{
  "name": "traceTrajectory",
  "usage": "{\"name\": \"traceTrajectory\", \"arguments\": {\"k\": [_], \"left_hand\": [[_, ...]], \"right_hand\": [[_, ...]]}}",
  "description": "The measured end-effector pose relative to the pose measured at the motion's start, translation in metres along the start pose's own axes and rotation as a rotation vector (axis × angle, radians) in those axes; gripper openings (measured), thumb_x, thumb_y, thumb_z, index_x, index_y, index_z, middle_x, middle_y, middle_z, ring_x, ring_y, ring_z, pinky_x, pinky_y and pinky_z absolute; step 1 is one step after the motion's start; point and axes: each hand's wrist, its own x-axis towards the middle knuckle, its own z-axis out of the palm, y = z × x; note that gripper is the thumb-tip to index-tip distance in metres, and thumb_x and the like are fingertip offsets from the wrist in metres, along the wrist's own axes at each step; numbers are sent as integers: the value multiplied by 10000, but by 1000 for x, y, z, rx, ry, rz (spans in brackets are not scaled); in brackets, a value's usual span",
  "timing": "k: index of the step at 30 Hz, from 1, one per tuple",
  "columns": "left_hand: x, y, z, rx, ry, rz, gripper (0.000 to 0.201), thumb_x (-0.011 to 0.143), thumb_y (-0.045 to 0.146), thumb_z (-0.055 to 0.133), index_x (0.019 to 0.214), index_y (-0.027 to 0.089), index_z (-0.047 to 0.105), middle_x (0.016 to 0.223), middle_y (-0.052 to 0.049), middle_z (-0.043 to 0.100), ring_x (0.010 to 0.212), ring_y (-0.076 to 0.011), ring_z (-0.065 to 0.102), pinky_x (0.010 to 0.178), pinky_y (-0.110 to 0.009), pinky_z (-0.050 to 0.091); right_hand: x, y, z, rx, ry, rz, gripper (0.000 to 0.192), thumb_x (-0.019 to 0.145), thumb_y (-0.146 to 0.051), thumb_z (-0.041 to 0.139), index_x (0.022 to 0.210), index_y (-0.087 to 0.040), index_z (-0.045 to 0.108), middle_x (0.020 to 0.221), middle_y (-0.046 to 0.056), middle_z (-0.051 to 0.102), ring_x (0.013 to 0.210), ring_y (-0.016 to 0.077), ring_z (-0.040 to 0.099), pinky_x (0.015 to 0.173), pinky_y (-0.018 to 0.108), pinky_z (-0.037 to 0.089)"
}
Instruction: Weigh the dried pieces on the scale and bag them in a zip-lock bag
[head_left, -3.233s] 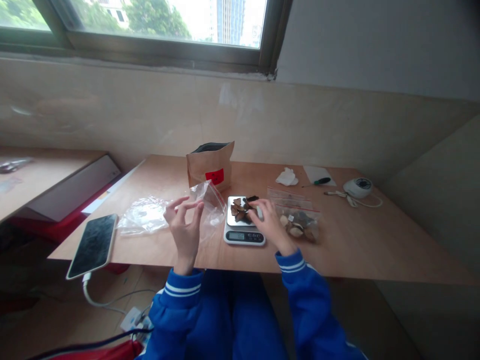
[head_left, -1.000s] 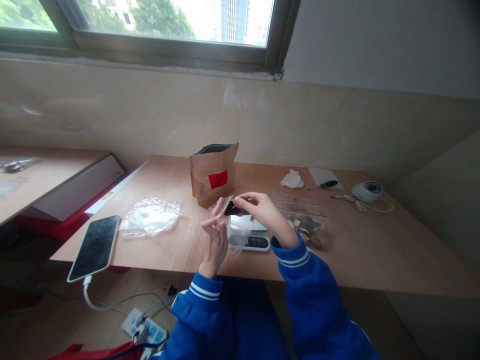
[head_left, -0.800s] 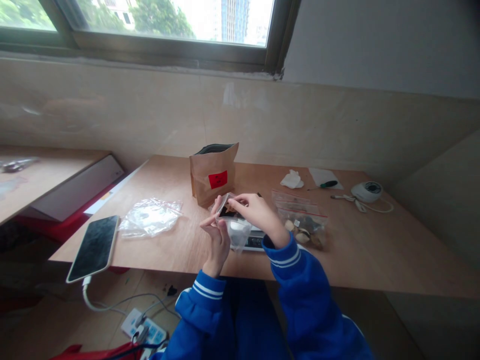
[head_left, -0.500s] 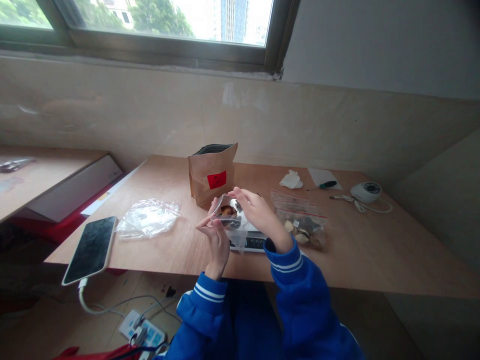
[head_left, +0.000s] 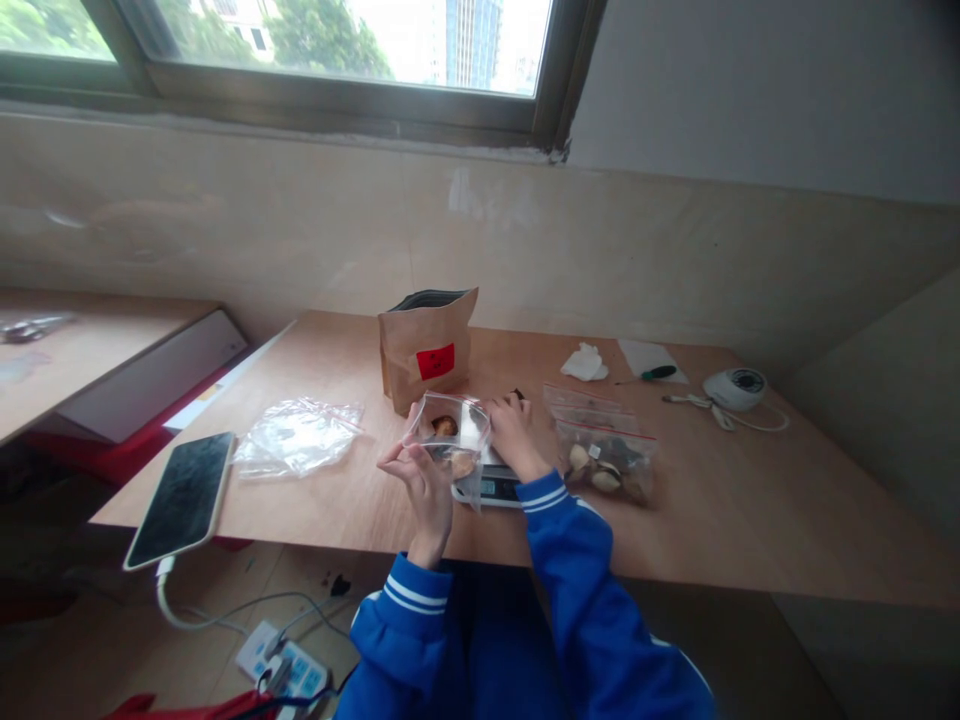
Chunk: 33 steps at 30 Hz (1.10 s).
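Note:
My left hand pinches the edge of a clear plastic bag, whose mouth gapes upward. A brown lump shows through or inside the bag; its kind is unclear. Under the bag and my right hand lies a digital scale with a lit display. My right hand is over the scale's plate, its fingers curled down and closed beside a small dark piece. What they grip, if anything, is hidden. Behind the left hand stands an open brown paper pouch with a red label.
Filled zip bags with pale and dark pieces lie right of the scale. Flat clear bags and a charging phone are at left. Farther right are crumpled tissue, a screwdriver and a white camera.
My right hand has moved from the bag's mouth down to the scale, its fingers now curled. My left hand still holds the bag, which has shifted slightly left and opened wider to view.

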Motion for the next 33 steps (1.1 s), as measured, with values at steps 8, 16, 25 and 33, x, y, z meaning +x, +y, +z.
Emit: {"name": "traceTrajectory", "arguments": {"k": [8, 16, 25, 33], "left_hand": [[1, -6, -1, -42, -63, 12, 612, 908, 646, 279, 1274, 159, 332, 1507, -245, 280, 1344, -265, 439, 1066, -477, 412], [3, -3, -2, -64, -54, -28, 615, 891, 664, 315, 1244, 162, 352, 1398, -249, 416, 1221, -255, 560, 982, -447, 488], [-2, 0, -6, -53, -52, 22, 488, 928, 594, 310, 1171, 172, 343, 1343, -238, 474, 1256, -238, 530, 1037, -469, 439], [-1, -18, 2, -70, -91, 97, 425, 947, 550, 302, 1186, 198, 310, 1311, -233, 488, 1247, -251, 539, 1054, -519, 407]], "right_hand": [[-8, -5, -42, 682, 372, 55, 368, 916, -378, 527, 1216, -193, 635, 1128, 93, 697, 930, 205, 623, 812, 337, 488], [0, 23, -35, 557, 335, 33, 408, 959, -366, 383, 1253, -189, 604, 1271, 105, 634, 1202, 237, 540, 1035, 424, 391], [-5, 48, 0, 125, 241, 101, 342, 829, -166, 529, 1156, -163, 629, 1106, 126, 687, 1063, 296, 572, 918, 445, 400], [1, 8, -52, 433, 461, -39, 264, 890, -174, 446, 1011, -199, 679, 1018, 81, 704, 969, 220, 628, 888, 354, 470]]}}
